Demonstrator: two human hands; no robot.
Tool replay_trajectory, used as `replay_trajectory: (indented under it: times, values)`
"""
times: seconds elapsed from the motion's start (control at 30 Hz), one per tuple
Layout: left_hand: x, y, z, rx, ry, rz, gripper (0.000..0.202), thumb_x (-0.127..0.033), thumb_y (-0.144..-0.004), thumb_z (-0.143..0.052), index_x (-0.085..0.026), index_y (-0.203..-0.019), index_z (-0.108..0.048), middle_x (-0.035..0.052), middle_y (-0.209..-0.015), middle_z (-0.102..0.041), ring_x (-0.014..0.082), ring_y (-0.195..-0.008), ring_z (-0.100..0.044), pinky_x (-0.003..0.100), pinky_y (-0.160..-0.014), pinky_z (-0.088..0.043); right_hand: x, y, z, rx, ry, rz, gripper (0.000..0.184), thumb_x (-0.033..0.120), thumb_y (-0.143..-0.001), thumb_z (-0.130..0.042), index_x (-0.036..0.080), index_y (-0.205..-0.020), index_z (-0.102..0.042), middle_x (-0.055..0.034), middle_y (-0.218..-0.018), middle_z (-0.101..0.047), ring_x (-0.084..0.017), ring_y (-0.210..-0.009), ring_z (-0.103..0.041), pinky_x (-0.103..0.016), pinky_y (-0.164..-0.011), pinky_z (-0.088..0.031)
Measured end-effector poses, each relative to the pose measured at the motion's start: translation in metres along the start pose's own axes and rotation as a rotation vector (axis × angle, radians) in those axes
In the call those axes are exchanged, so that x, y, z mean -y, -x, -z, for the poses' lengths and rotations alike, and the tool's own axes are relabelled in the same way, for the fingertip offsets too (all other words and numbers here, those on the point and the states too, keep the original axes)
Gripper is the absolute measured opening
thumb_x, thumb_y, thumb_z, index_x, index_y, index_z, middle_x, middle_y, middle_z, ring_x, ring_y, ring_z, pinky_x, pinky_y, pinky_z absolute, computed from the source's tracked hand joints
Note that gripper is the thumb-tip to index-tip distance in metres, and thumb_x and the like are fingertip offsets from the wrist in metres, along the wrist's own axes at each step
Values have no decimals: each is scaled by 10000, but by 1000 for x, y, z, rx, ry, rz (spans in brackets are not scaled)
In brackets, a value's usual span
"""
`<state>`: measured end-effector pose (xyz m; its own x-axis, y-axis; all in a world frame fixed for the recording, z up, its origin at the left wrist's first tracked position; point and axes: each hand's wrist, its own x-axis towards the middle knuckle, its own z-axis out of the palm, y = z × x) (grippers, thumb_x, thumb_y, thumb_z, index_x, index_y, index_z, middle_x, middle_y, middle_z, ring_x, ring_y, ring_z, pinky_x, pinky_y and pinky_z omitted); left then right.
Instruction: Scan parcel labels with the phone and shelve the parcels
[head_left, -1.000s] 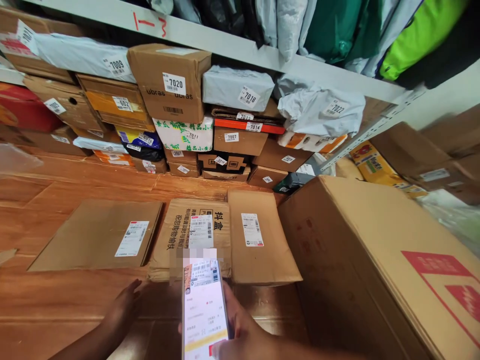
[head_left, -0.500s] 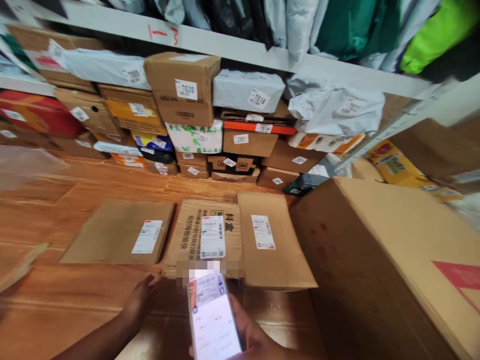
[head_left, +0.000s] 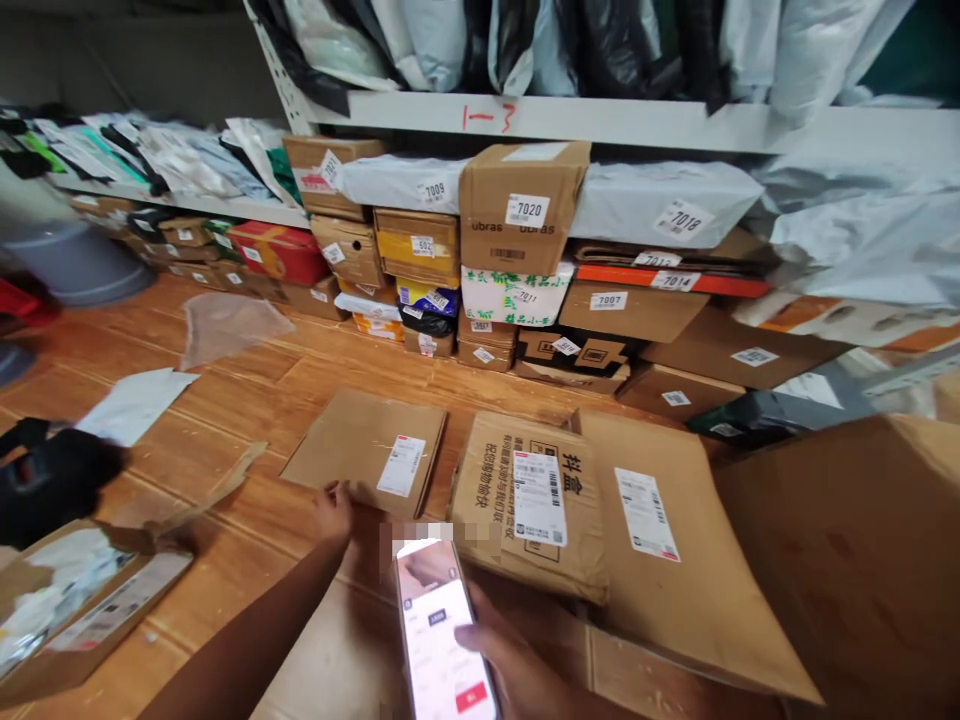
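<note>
My right hand [head_left: 517, 670] grips a smartphone [head_left: 444, 640] with a lit screen, low in the middle of the view. My left hand [head_left: 334, 508] reaches forward and touches the near edge of a flat brown cardboard parcel [head_left: 352, 445] with a white label, lying on the wooden floor; its fingers are mostly hidden. To the right lie a brown parcel with black printed characters [head_left: 495, 495] and a larger flat cardboard parcel [head_left: 675, 560], each with a shipping label.
Numbered boxes and grey mail bags are stacked under a white shelf [head_left: 600, 120] along the back. A big carton [head_left: 862, 560] stands at the right. An open box [head_left: 82, 610], a black object [head_left: 52, 480], loose paper and plastic lie at the left.
The view has swung left, showing more floor and shelving. My left hand moved forward from the floor to the flat parcel's edge. The phone stays in my right hand.
</note>
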<state>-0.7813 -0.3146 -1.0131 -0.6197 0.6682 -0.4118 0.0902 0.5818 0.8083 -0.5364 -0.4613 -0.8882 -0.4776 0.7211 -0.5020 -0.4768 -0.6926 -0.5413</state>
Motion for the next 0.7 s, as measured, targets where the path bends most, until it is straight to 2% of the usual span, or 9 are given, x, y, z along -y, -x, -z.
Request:
replay_trajectory:
  times: [0.07,0.13,0.2,0.33,0.43,0.53,0.7]
  values:
    - [2,-12,14,-42,-75,-72,370,-334,-894,-469,-119,-1187,-536,185,-1210,-547,302,-1321,-383,427,-1106,-299,-10,-28,-14,-75,-76,-20,665,464,-582,-794,186,-1144,-573,-80,-1004,-734,-278,-955,-670,-443,-911,-450]
    - [8,-21,26,-61,-138,-125,395,-348,-889,-447,-104,-1185,-539,191,-1150,-559,319,-1296,-405,430,-1098,-312,-19,-58,-28,-114,-124,-12,656,561,-576,-799,172,-1065,-598,-72,-915,-753,-258,-842,-695,-440,-866,-476]
    - [16,-29,35,-69,-193,-164,402,-348,-875,-440,-91,-1163,-552,184,-1084,-569,330,-1251,-439,438,-1081,-335,-25,-88,-39,-154,-171,41,678,645,-517,-811,171,-966,-627,-48,-821,-760,-242,-747,-699,-422,-799,-506]
    - [30,-48,46,-82,-273,-221,381,-353,-847,-425,-102,-1085,-585,145,-956,-574,325,-1174,-483,450,-1046,-381,-27,-132,-53,-181,-311,104,748,733,-416,-801,149,-875,-710,-49,-778,-772,-224,-736,-696,-366,-774,-532]
    - [36,-62,53,-106,-307,-253,402,-383,-837,-413,-115,-1080,-587,136,-960,-566,306,-1134,-503,443,-1029,-406,-24,-149,-57,-192,-357,153,761,733,-404,-803,169,-910,-743,-44,-860,-786,-217,-819,-701,-325,-820,-523]
    - [41,-72,57,-137,-328,-266,435,-421,-831,-405,-119,-1080,-592,133,-937,-565,303,-1090,-528,452,-1000,-433,-19,-159,-58,-201,-347,187,760,736,-413,-797,200,-949,-748,-29,-919,-787,-231,-879,-700,-338,-854,-518]
    - [52,-78,53,-145,-348,-290,448,-427,-838,-391,-116,-1082,-603,134,-950,-603,278,-1008,-584,432,-967,-465,-12,-166,-60,-217,-352,209,741,719,-412,-808,213,-951,-750,-23,-989,-780,-266,-996,-688,-372,-931,-507]
